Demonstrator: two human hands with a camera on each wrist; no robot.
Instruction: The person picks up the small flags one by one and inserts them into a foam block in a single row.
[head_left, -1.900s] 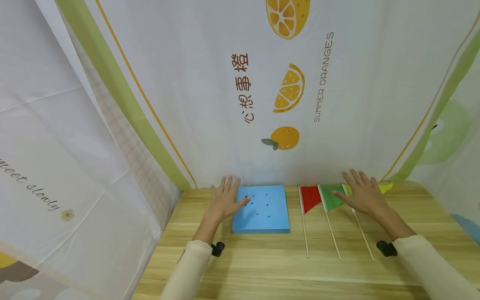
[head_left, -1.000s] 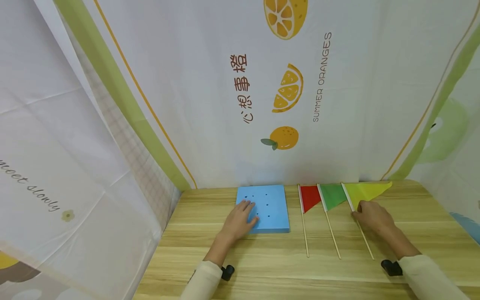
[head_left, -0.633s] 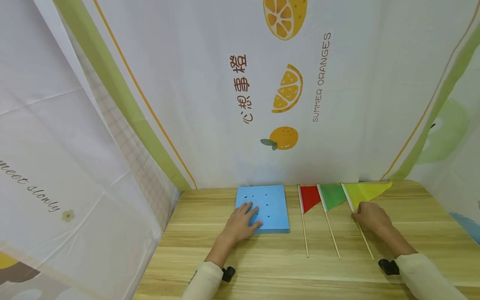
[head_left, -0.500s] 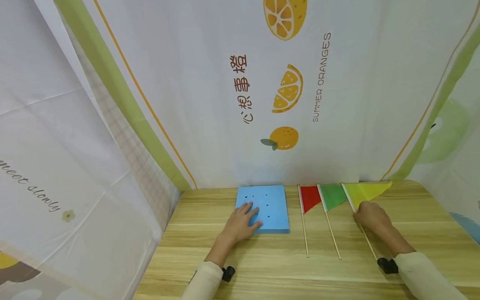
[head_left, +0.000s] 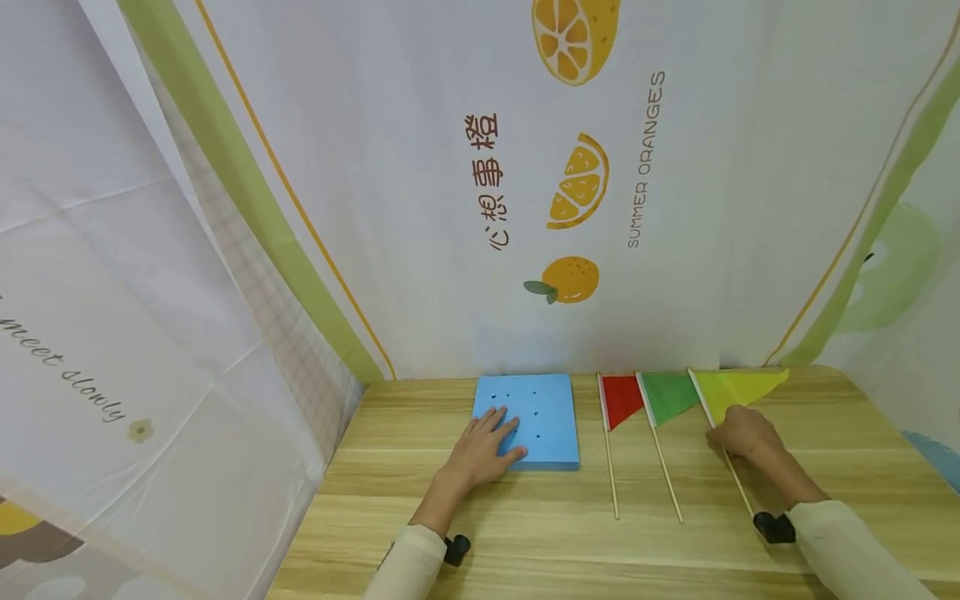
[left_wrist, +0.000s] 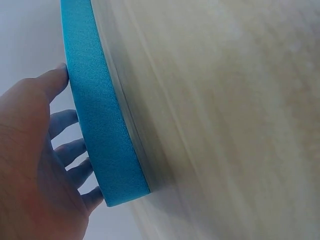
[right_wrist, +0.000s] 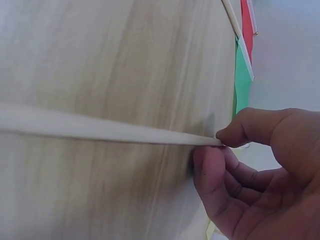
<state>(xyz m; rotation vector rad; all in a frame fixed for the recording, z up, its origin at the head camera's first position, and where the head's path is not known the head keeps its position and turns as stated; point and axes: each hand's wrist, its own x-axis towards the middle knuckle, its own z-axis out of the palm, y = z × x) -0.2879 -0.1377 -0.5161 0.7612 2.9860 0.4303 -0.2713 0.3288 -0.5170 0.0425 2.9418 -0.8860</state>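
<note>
1. The left hand (head_left: 486,446) lies flat, palm down, fingers straight and slightly spread, pointing toward one o'clock.
2. The right hand (head_left: 742,432) is curled, thumb and forefinger (right_wrist: 250,131) pinched together, knuckles up.
3. Both forearms, in cream sleeves, reach forward from six o'clock, each wearing a black wrist mount.

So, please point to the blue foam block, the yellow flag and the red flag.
blue foam block (head_left: 542,408), head view, bare top face with holes.
yellow flag (head_left: 742,388), head view, middle of the cloth.
red flag (head_left: 621,398), head view, middle of the cloth.
</note>
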